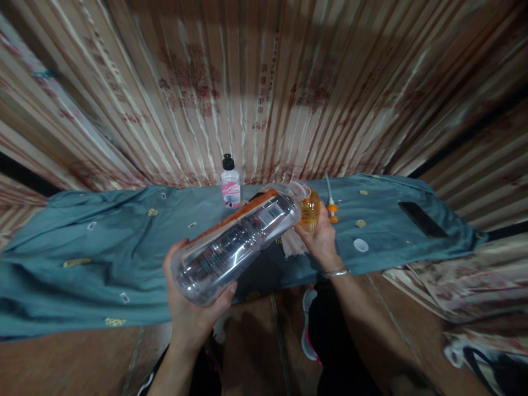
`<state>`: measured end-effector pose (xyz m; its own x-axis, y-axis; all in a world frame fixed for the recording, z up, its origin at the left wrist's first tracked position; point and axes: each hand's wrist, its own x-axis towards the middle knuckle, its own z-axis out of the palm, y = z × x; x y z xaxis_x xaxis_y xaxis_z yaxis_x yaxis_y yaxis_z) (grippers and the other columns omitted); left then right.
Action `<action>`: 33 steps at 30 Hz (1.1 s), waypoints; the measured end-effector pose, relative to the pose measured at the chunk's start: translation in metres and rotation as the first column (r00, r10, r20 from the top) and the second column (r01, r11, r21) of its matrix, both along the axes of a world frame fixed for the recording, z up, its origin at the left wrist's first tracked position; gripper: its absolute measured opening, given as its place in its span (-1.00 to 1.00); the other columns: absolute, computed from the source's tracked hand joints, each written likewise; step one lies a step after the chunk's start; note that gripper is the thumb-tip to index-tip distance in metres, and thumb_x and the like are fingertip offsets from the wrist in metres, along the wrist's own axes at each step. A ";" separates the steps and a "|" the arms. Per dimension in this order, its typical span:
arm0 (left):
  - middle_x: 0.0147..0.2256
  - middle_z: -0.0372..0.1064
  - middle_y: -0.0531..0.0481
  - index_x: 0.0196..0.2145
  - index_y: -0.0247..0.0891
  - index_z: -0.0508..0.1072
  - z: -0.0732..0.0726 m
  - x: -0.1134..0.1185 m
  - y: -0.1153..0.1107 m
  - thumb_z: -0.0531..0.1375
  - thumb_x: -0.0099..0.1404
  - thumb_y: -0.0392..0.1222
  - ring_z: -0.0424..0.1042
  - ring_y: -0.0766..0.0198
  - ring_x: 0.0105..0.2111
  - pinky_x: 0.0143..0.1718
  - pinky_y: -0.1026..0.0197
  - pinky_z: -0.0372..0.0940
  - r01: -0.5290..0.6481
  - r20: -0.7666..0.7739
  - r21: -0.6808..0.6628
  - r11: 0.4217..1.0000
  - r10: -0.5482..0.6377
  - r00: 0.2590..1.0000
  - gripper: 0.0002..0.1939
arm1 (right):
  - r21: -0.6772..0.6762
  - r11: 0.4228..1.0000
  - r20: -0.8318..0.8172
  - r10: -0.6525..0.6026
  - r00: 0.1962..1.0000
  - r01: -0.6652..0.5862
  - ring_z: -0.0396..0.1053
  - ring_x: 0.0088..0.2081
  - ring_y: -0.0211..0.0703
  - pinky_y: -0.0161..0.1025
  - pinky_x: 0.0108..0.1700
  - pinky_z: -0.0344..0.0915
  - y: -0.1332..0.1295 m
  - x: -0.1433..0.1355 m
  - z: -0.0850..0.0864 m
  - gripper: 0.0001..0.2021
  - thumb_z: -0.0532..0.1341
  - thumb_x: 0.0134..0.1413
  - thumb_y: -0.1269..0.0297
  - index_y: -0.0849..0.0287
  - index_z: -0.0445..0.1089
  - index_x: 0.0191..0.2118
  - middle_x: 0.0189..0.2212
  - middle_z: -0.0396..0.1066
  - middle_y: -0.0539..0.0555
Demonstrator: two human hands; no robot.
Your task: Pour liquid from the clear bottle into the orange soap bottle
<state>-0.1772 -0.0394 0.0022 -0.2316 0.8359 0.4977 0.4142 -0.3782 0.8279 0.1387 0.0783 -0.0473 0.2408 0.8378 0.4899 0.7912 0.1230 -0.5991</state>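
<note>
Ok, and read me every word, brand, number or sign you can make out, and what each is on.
Nothing is clear enough to quote.
Large bottle: small print and a barcode, too blurred.
Bottle with pink label: lettering, too blurred.
Amber bottle: no lettering I can make out.
Curtain: marks like written characters, too blurred.
Cloth: tiny printed patches, too small.

Slim silver bracelet; black trousers; whitish shoes, pink-edged.
</note>
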 end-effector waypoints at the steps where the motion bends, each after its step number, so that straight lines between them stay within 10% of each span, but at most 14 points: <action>1: 0.05 0.47 -0.14 0.32 -0.17 0.24 0.000 0.000 0.000 0.58 0.03 -0.07 0.63 0.04 -0.06 -0.10 0.06 0.58 0.000 -0.004 -0.008 1.000 0.000 1.000 -0.01 | 0.003 1.000 -0.001 0.005 1.000 -0.005 0.59 0.12 0.29 0.17 0.14 0.58 0.000 0.000 0.000 -0.17 0.38 0.06 -0.04 0.23 0.21 0.38 0.19 0.54 0.37; 33: 0.06 0.45 -0.15 0.28 -0.14 0.25 0.004 0.005 -0.002 0.61 -0.07 -0.05 0.60 -0.01 -0.03 -0.06 0.00 0.59 -0.018 0.094 -0.090 0.996 0.026 0.995 0.03 | 0.024 1.000 -0.003 0.017 1.000 -0.017 0.59 0.14 0.27 0.15 0.14 0.56 -0.001 0.001 -0.003 -0.17 0.38 0.08 0.00 0.20 0.19 0.40 0.21 0.55 0.35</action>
<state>-0.1727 -0.0414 0.0065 -0.2927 0.8701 0.3965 0.3398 -0.2930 0.8937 0.1394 0.0778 -0.0502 0.2284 0.8297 0.5093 0.7869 0.1507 -0.5984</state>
